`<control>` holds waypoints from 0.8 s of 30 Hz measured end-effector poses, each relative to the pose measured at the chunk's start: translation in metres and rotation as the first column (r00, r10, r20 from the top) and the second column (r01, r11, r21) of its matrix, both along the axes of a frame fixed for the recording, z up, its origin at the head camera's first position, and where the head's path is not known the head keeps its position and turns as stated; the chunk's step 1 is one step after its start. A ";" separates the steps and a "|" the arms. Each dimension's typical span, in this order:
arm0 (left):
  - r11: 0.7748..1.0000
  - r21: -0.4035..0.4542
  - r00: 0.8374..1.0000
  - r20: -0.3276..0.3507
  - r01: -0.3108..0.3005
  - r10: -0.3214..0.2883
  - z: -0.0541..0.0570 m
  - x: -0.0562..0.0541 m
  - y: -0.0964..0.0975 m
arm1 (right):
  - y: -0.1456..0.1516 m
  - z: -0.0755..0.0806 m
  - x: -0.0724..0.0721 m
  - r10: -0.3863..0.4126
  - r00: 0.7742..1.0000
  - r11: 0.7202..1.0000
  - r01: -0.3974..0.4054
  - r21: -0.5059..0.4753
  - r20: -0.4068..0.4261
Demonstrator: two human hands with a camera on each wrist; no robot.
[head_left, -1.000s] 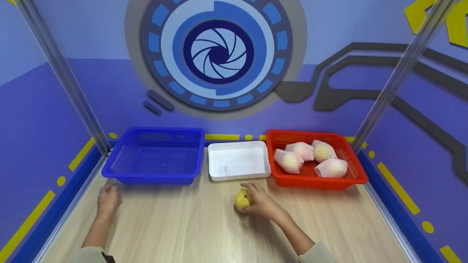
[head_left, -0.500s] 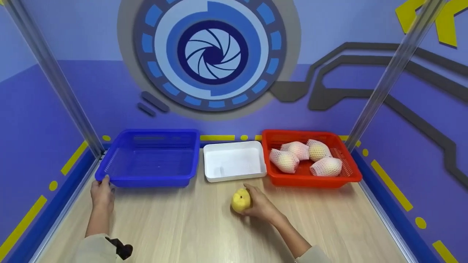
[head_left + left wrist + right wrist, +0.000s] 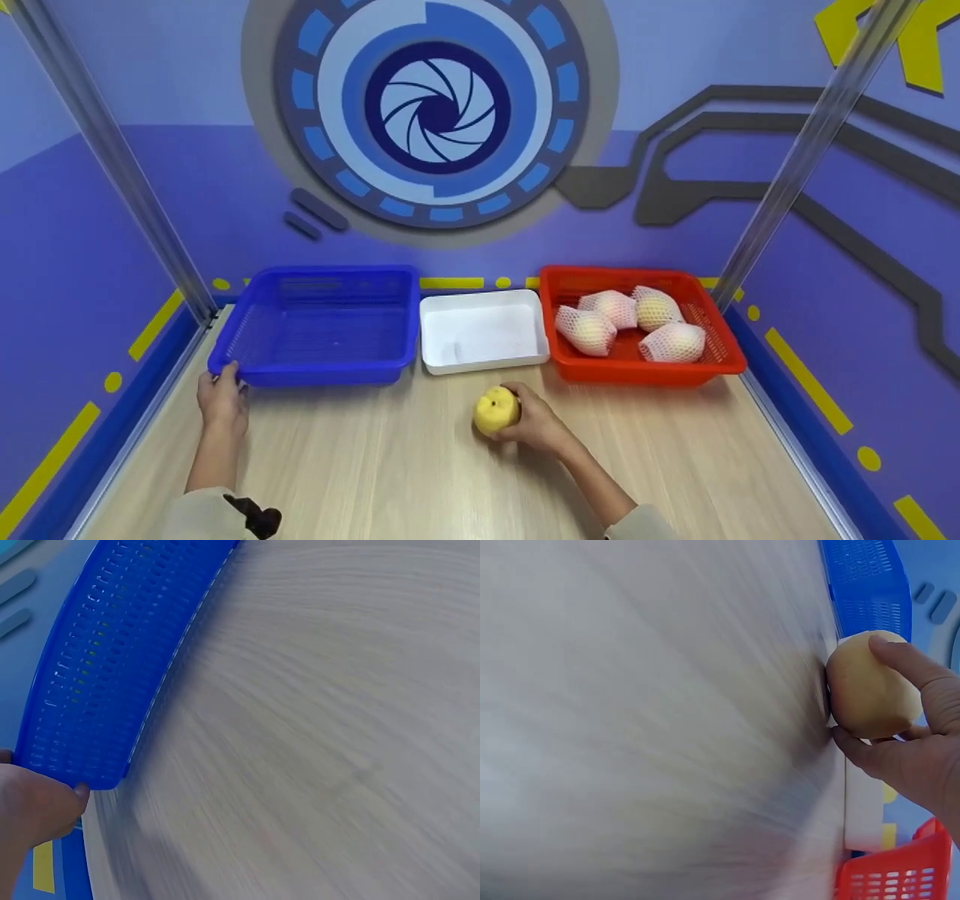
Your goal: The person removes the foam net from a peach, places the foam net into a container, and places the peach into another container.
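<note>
In the head view my left hand (image 3: pixel 223 401) grips the near left corner of a blue plastic basket (image 3: pixel 322 373). The left wrist view has the thumb and fingers of that hand (image 3: pixel 37 802) at the corner of the basket rim (image 3: pixel 97 784). My right hand (image 3: pixel 536 420) holds a yellow apple (image 3: pixel 495 411) low over the table, in front of a shallow white tray (image 3: pixel 484 367). Seen from the right wrist, the thumb lies across one side of the apple (image 3: pixel 866 690) and the fingers wrap the other side, partly hidden behind it.
A red basket (image 3: pixel 637 369) at the back right holds several fruits in white foam nets (image 3: pixel 585 330). The white tray stands between the two baskets, against the back wall (image 3: pixel 480 255). Metal posts (image 3: pixel 142 187) rise at the rear corners of the wooden table (image 3: pixel 375 465).
My left hand has come up to the blue basket's corner and taken hold. The basket has slid slightly right, up to the white tray. My right hand keeps the apple, turned slightly.
</note>
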State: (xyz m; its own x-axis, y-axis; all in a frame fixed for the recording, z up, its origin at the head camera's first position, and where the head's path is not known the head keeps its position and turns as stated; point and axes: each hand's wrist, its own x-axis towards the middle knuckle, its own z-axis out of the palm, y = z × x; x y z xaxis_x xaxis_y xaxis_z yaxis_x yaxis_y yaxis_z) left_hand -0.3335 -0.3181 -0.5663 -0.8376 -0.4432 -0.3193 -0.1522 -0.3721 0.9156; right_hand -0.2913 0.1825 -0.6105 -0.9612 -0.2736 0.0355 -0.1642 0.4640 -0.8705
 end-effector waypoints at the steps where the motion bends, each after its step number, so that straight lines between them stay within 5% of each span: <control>1: 1.000 0.004 1.000 -0.012 -0.014 0.014 -0.001 0.000 0.001 | 0.000 -0.001 0.000 -0.003 1.000 1.000 0.003 -0.015 -0.004; 11: 1.000 -0.004 0.998 -0.052 -0.031 0.031 -0.002 -0.003 0.009 | -0.006 0.001 -0.003 -0.009 0.999 0.999 0.006 -0.045 -0.052; 18: 0.999 -0.016 0.998 -0.061 -0.030 0.029 -0.003 -0.001 0.007 | -0.056 0.004 -0.018 0.079 0.985 0.996 -0.083 -0.019 -0.150; 24: 1.000 -0.007 0.998 -0.054 0.012 -0.012 -0.001 0.000 0.010 | -0.099 0.005 -0.031 0.037 0.970 0.995 -0.014 0.097 -0.239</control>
State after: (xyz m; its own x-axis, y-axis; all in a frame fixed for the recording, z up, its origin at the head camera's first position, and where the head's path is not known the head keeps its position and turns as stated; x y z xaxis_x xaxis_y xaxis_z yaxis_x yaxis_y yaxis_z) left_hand -0.3331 -0.3078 -0.5671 -0.8590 -0.4347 -0.2704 -0.1065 -0.3648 0.9250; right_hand -0.3225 0.0832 -0.6051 -0.9201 -0.3110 0.2381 -0.3764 0.5343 -0.7569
